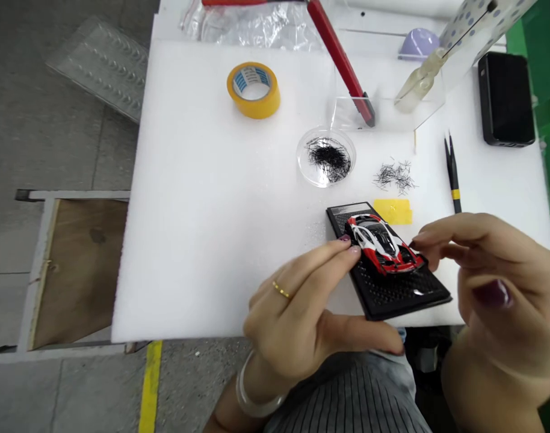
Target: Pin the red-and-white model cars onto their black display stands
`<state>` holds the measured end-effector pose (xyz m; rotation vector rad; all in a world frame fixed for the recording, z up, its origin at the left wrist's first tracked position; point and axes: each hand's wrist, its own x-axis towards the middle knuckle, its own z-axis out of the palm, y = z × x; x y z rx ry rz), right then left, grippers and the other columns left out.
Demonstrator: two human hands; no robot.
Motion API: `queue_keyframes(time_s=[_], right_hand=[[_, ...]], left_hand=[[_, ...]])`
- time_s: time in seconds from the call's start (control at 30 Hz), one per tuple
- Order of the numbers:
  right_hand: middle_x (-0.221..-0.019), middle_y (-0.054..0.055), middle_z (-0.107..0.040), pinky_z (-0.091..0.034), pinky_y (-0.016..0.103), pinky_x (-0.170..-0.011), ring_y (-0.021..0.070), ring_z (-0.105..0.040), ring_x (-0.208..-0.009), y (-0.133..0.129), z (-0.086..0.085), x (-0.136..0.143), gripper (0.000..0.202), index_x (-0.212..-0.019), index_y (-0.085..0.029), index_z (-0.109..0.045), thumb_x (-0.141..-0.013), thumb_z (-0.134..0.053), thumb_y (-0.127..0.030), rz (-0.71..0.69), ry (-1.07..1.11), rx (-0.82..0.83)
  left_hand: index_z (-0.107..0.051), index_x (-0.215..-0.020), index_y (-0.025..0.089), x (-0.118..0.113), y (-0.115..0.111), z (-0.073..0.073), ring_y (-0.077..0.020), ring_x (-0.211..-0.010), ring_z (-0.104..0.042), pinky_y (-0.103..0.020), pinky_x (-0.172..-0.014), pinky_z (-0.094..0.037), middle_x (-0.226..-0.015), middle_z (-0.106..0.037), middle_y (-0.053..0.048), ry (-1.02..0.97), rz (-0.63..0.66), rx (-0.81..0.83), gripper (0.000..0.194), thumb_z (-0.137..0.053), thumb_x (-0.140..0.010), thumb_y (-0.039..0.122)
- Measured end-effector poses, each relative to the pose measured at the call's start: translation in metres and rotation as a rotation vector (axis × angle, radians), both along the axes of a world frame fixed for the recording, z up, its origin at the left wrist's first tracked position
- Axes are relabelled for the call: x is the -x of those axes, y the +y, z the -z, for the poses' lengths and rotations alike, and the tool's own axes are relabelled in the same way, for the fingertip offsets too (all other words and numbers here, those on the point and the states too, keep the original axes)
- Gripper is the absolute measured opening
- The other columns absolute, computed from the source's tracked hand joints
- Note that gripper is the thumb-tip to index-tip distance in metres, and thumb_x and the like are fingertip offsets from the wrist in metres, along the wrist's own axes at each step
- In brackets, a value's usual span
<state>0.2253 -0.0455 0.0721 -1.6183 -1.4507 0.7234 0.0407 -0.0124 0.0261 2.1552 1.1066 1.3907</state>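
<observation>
A red, white and black model car [383,243] sits on a black textured display base [404,294], near the front edge of the white foam-topped table. My left hand [297,307] steadies it: the fingertips press the car's left side, while the thumb lies along the base's front edge. At the car's right side is my right hand [505,282], its index finger and thumb closed; anything between them is too small to make out. Just behind the base lies a yellow tape piece [393,211]. Short black bristles [395,176] are scattered beyond it, and more black bristles [330,159] fill a clear round dish [303,170].
Black tweezers [454,174] and a black power bank [507,99] lie to the right. Farther back are a yellow tape roll [256,107], a red-handled tool [340,57], a clear acrylic box [374,114] and a small applicator bottle [417,84]. A wooden-seated stool [80,264] stands left.
</observation>
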Motion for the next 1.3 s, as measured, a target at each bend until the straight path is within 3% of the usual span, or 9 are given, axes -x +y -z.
queue_keyframes(time_s=[0.17,0.3,0.43,0.63,0.73,0.87,1.03,1.2,1.3], right_hand=[[-0.089,0.002,-0.068,-0.048,0.027,-0.055,0.0183,-0.063,-0.077,-0.009,-0.017,-0.008,0.022,-0.096,-0.024,-0.066,-0.086,-0.073,-0.042,-0.053,-0.135,0.221],[-0.076,0.0,-0.064,-0.045,0.022,-0.049,0.013,-0.058,-0.064,-0.008,-0.02,-0.011,0.014,-0.086,-0.021,-0.064,-0.084,-0.071,-0.033,-0.051,-0.11,0.315],[-0.081,0.0,-0.068,-0.047,0.021,-0.053,0.0132,-0.06,-0.069,-0.011,-0.016,-0.017,0.007,-0.087,-0.02,-0.067,-0.083,-0.064,-0.025,-0.025,0.006,0.323],[-0.086,0.001,-0.073,-0.05,0.025,-0.063,0.015,-0.063,-0.074,-0.02,-0.022,-0.027,0.02,-0.094,-0.019,-0.071,-0.077,-0.06,-0.023,-0.154,0.082,0.194],[-0.086,0.0,-0.073,-0.049,0.026,-0.069,0.0153,-0.062,-0.075,-0.023,-0.035,-0.028,0.024,-0.094,-0.019,-0.072,-0.073,-0.063,-0.019,-0.235,-0.012,0.122],[-0.095,0.001,-0.075,-0.051,0.028,-0.077,0.0184,-0.066,-0.084,-0.026,-0.054,-0.031,0.032,-0.099,-0.02,-0.074,-0.069,-0.066,-0.015,-0.361,-0.092,0.058],[-0.102,0.003,-0.077,-0.053,0.029,-0.083,0.0196,-0.07,-0.089,-0.033,-0.074,-0.036,0.035,-0.103,-0.02,-0.074,-0.069,-0.067,-0.015,-0.478,-0.17,-0.072],[-0.111,0.006,-0.076,-0.055,0.034,-0.09,0.0226,-0.07,-0.101,-0.055,-0.081,-0.041,0.042,-0.113,-0.022,-0.072,-0.071,-0.071,-0.012,-0.484,-0.29,-0.296],[-0.115,0.008,-0.075,-0.054,0.036,-0.095,0.0232,-0.07,-0.107,-0.07,-0.083,-0.043,0.046,-0.116,-0.022,-0.07,-0.072,-0.071,-0.009,-0.499,-0.354,-0.442]], left_hand=[[-0.07,-0.103,0.009,-0.016,-0.011,-0.006,-0.0144,-0.09,-0.076,-0.018,-0.084,-0.061,-0.099,-0.079,-0.008,0.101,-0.053,-0.073,0.044,-0.061,-0.096,0.051],[-0.069,-0.106,0.01,-0.026,-0.018,-0.005,-0.0176,-0.09,-0.077,-0.021,-0.08,-0.062,-0.101,-0.078,-0.009,0.109,-0.022,-0.092,0.041,-0.066,-0.093,0.048],[-0.069,-0.105,0.01,-0.032,-0.022,-0.001,-0.0166,-0.091,-0.075,-0.022,-0.084,-0.061,-0.103,-0.076,-0.009,-0.039,-0.004,-0.134,0.04,-0.067,-0.092,0.048],[-0.066,-0.089,0.017,-0.017,-0.03,0.001,-0.0109,-0.065,-0.058,-0.022,-0.055,-0.052,-0.076,-0.059,0.001,-0.369,0.008,0.039,0.023,-0.077,-0.087,0.037],[-0.066,-0.081,0.018,-0.012,-0.035,-0.001,-0.0111,-0.062,-0.058,-0.021,-0.054,-0.051,-0.069,-0.059,0.002,-0.405,0.04,0.123,0.028,-0.075,-0.087,0.044],[-0.071,-0.087,0.019,-0.012,-0.047,-0.01,-0.0143,-0.072,-0.07,-0.023,-0.066,-0.058,-0.084,-0.073,-0.001,-0.367,0.035,0.052,0.022,-0.072,-0.09,0.041],[-0.072,-0.082,0.019,-0.01,-0.064,-0.022,-0.0156,-0.067,-0.071,-0.023,-0.061,-0.059,-0.08,-0.075,-0.002,-0.34,-0.004,-0.066,0.022,-0.071,-0.091,0.039],[-0.07,-0.081,0.018,-0.012,-0.075,-0.028,-0.0128,-0.056,-0.065,-0.02,-0.052,-0.055,-0.068,-0.069,0.001,-0.32,0.033,-0.127,0.019,-0.072,-0.09,0.035],[-0.072,-0.087,0.018,-0.014,-0.083,-0.029,-0.0152,-0.064,-0.071,-0.022,-0.059,-0.059,-0.076,-0.073,-0.002,-0.319,0.065,-0.17,0.017,-0.07,-0.092,0.035]])
